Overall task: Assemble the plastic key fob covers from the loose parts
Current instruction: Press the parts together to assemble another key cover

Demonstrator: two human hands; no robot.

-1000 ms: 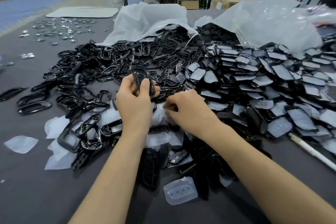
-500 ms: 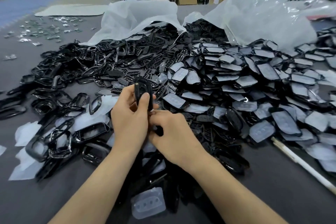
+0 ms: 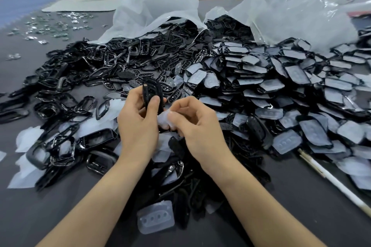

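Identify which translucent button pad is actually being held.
The pad pinched by the right hand, beside the black frame gripped by the left hand. The others lie loose on the table, including the lone pad nearest the camera.

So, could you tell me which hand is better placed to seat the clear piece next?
Probably the right hand: it pinches the clear piece right beside the black cover that the left hand grips.

Black fob frame (image 3: 152, 92) upright over the parts pile (image 3: 261, 86), translucent pad (image 3: 163, 119) just beside its lower end.
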